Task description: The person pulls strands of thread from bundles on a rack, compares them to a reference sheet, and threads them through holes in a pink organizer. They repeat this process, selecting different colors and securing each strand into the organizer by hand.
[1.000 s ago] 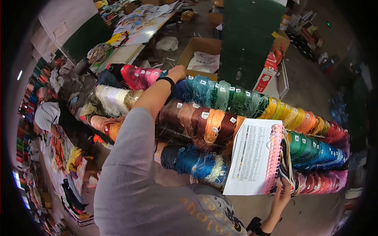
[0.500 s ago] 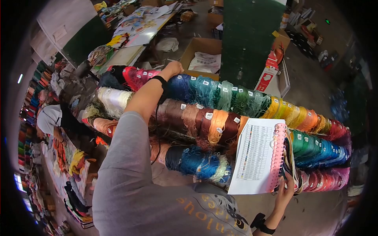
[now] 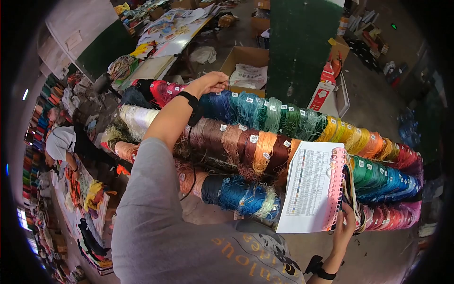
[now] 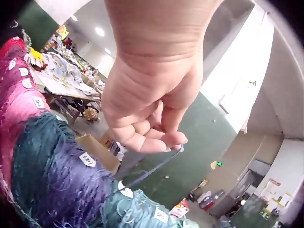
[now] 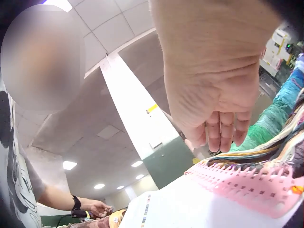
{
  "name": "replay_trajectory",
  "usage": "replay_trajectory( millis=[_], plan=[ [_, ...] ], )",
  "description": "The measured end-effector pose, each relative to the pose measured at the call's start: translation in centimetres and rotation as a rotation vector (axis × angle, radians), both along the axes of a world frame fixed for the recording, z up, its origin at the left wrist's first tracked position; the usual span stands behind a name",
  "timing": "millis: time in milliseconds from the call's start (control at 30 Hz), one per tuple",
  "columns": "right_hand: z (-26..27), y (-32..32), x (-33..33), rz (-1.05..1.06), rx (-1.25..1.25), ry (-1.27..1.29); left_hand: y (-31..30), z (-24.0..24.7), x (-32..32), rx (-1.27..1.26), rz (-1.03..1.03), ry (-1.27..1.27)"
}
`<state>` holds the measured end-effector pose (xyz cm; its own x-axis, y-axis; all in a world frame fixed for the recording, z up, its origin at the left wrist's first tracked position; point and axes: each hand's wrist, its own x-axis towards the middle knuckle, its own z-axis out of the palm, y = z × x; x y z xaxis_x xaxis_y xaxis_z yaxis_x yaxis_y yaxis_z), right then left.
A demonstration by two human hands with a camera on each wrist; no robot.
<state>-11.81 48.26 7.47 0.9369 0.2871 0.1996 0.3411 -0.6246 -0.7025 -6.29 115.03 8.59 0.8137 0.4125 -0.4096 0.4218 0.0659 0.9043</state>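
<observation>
Pinching a thin thread (image 4: 152, 170) with the left hand (image 3: 210, 83) over the teal skeins (image 3: 246, 106), gripping the pink thread card (image 3: 335, 189) and colour chart (image 3: 305, 189) upright with the right hand (image 3: 344, 228), seemingly to match shades

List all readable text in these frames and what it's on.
Nothing reads in full.
Grey shirt: orange lettering, upside down, only partly legible.
Paper chart: printed rows, too small.
White tags on yarn skeins: too small or blurred.
Red-and-white box: print too small.
</observation>
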Motion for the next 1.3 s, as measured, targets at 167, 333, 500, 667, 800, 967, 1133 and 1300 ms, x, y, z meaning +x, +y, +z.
replay_trajectory(
  millis=[167, 333, 500, 667, 800, 967, 1133, 1300],
  plan=[
    [8.0, 6.9, 1.4, 0.262, 0.275, 0.187, -3.1, 3.8, -0.9, -0.283, -0.165, -0.213],
    [13.0, 19.3, 3.7, 0.682, 0.469, 0.430, -5.5, 6.0, -2.5, -0.409, -0.325, -0.331],
    [11.1, 33.0, 7.1, 0.605, 0.434, 0.620, -7.6, 7.7, -5.0, -0.420, -0.402, -0.344],
    [8.2, 41.7, 8.0, 0.526, 0.510, 0.713, -8.4, 8.2, -6.5, -0.422, -0.408, -0.322],
    [7.6, 43.8, 7.5, 0.545, 0.588, 0.722, -7.7, 7.9, -7.6, -0.377, -0.403, -0.333],
    [7.4, 44.6, 7.3, 0.555, 0.621, 0.705, -6.6, 7.5, -7.4, -0.288, -0.377, -0.313],
    [7.4, 45.1, 6.6, 0.473, 0.690, 0.715, -7.0, 7.4, -6.3, -0.328, -0.310, -0.392],
    [6.6, 45.3, 7.7, 0.480, 0.758, 0.743, -7.9, 8.0, -6.6, -0.349, -0.249, -0.415]
  ],
)
